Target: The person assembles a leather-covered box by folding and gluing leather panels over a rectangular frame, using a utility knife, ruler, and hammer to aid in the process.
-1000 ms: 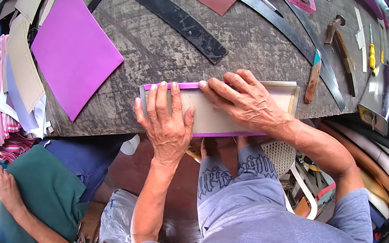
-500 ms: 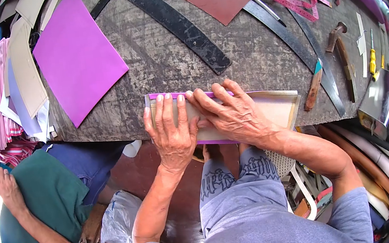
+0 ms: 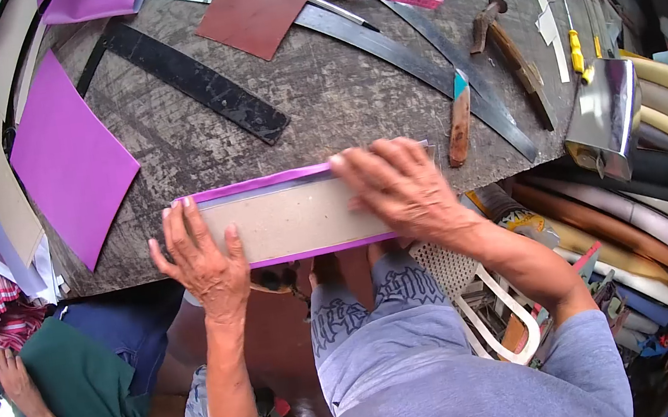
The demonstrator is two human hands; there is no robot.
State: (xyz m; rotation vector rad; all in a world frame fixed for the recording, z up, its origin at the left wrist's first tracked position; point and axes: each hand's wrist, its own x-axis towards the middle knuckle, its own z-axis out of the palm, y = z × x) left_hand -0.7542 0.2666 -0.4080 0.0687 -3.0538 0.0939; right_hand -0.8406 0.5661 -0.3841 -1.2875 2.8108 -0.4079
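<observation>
Scarred grey workbench (image 3: 336, 91), near edge: a long cardboard panel (image 3: 285, 221) lies flat on purple sheet.

Its long axis runs left to right along the bench edge, the right end tilted slightly away. Left hand (image 3: 200, 262) grips the left end, fingers spread on top. Right hand (image 3: 402, 187) lies open, palm down, pressing the right part. Purple trim (image 3: 256, 183) shows along both long sides. Wooden-handled knife (image 3: 458, 120) lies just beyond.
</observation>
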